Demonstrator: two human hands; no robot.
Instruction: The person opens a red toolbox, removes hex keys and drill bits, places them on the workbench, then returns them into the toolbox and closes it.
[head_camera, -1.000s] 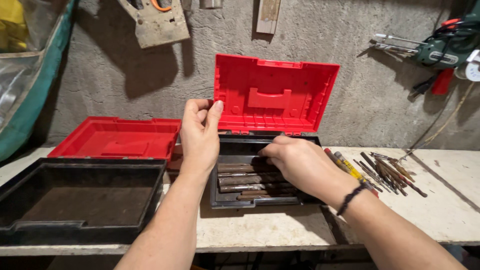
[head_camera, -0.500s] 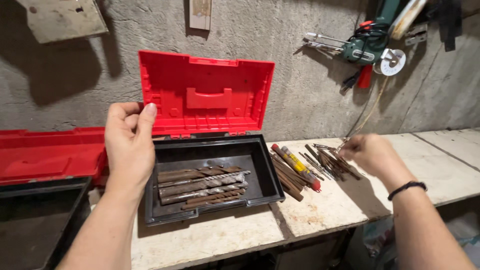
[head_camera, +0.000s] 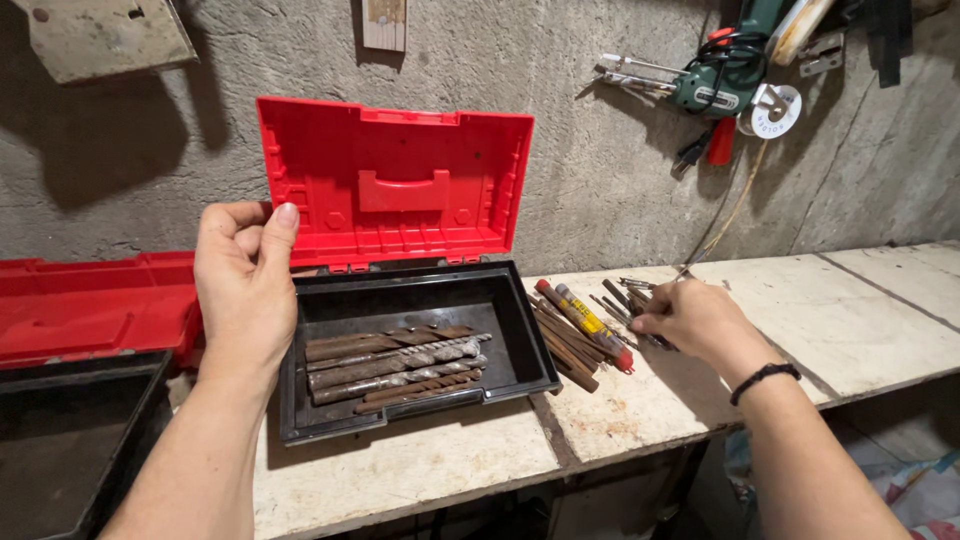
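A small toolbox stands on the bench with its black base (head_camera: 520, 340) and its red lid (head_camera: 395, 185) upright against the wall. Several rusty drill bits (head_camera: 395, 365) lie in the base. My left hand (head_camera: 245, 290) is at the lid's left edge, fingers curled, thumb on the lid's front. To the right of the box lies a loose pile of drill bits (head_camera: 575, 325), one with a red and yellow shank. My right hand (head_camera: 690, 320) rests on the far side of that pile, fingertips closed on a bit. A black band is on that wrist.
A larger toolbox sits at the left, with its red lid (head_camera: 90, 305) and black base (head_camera: 60, 440). A green power tool (head_camera: 720, 85) with its cord hangs on the concrete wall at the upper right. The bench's front edge (head_camera: 640, 440) runs close to me.
My right hand left the box and went right to the loose pile, then closed on bits there. My view swung right. The left hand stayed at the lid.
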